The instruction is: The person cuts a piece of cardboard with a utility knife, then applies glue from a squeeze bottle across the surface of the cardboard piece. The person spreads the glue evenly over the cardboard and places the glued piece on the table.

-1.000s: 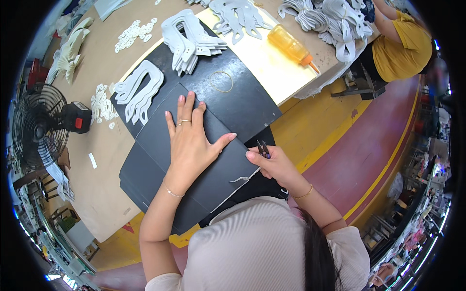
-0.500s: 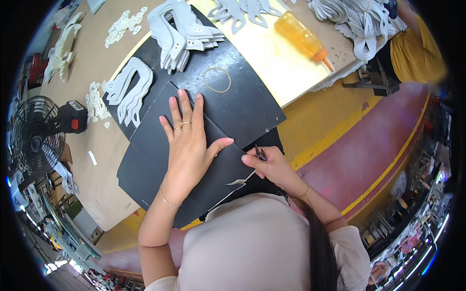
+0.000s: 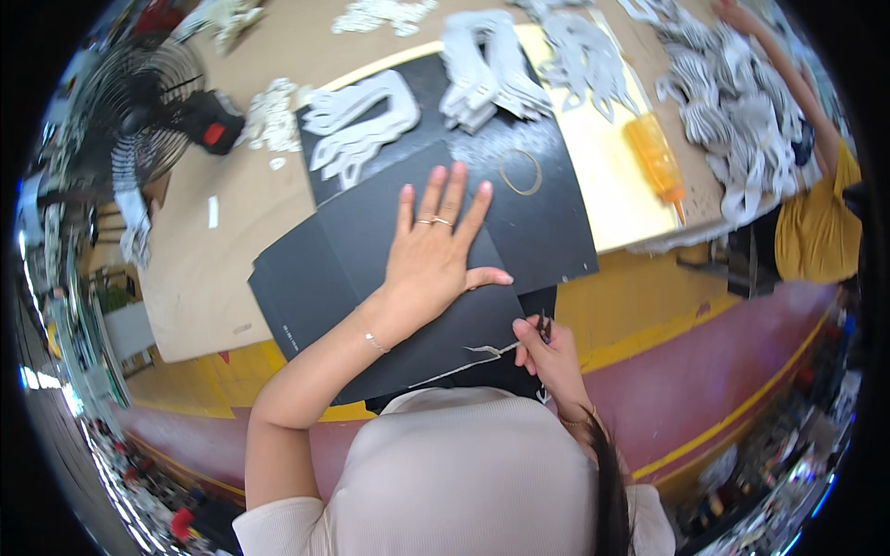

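My left hand point(image 3: 428, 264) lies flat, fingers spread, on a folded black card sheet point(image 3: 329, 292) at the table's front edge. The sheet's near right edge is ragged, with a pale torn strip point(image 3: 484, 350) curling from it. At that corner my right hand point(image 3: 554, 363) is closed, thumb against fingers, around small dark pointed snips point(image 3: 544, 327) whose tips stick up past the thumb. The thumb is by the end of the torn strip; I cannot tell whether it pinches it. Under the sheet lies a larger black board point(image 3: 556, 222) bearing a rubber band point(image 3: 502, 172).
Grey cut pieces in a stack point(image 3: 464, 79) and a smaller pile point(image 3: 394, 97) sit on the board's far side. Right of it stand an orange glue bottle point(image 3: 652, 153) and heaped grey pieces point(image 3: 732, 120). A fan point(image 3: 134, 120) is at left. A person in yellow point(image 3: 816, 236) is at right.
The whole view has swung, so the table and its things sit further right and are turned. My left hand stays flat on the sheet; my right hand stays closed at its torn corner.
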`<state>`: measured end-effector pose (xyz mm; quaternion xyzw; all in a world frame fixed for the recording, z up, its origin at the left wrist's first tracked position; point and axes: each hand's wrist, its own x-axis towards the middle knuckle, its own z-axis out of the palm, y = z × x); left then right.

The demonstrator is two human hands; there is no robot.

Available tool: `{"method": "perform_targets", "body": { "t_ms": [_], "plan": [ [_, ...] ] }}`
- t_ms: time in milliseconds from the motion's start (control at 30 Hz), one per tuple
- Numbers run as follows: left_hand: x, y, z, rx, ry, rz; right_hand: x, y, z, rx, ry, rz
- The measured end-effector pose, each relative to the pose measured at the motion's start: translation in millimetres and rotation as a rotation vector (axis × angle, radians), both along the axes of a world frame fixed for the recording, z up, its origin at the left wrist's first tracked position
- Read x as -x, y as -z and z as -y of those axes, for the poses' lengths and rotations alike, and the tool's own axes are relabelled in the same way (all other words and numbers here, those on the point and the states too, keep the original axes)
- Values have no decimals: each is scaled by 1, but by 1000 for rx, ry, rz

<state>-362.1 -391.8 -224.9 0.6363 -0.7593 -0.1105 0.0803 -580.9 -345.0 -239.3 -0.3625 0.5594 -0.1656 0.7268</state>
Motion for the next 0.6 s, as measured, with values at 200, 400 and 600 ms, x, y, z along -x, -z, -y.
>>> {"method": "perform_targets", "body": {
  "t_ms": [200,400,600],
  "plan": [
    [-24,7,10,229,-154,-37,0,-5,1,146,-3,-20],
    [-35,6,6,186,-169,-205,13,-62,18,834,-281,-430],
    [-111,-52,-32,199,-403,-640,-24,-60,12,1425,-936,-514]
  ]
}}
